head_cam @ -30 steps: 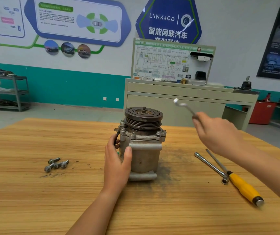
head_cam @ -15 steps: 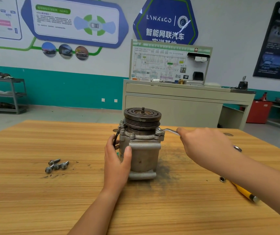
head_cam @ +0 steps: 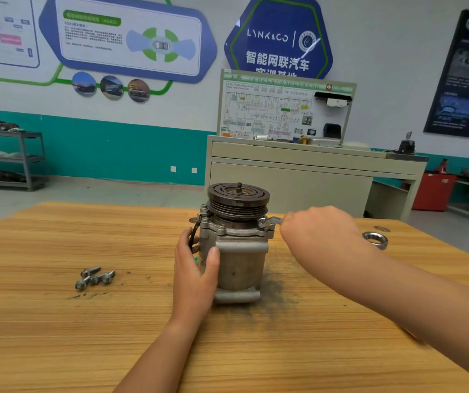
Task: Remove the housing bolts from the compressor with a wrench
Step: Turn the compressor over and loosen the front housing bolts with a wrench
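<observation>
Wooden table (head_cam: pixel 57 336) with a compressor (head_cam: pixel 236 251), loose bolts (head_cam: pixel 94 277) and grime.
Upright on the light wood-grain top, between the left hand (head_cam: pixel 195 273) and the right hand (head_cam: pixel 315 234): the compressor, base down. Well to the left of the left hand, a small cluster of bolts lying flat, close together, among dark crumbs. Below the right forearm, beside the compressor's base, a dark grime smear (head_cam: pixel 273 296). Just beyond the right wrist, a metal ring (head_cam: pixel 375 239), unclear whether resting on the top.
</observation>
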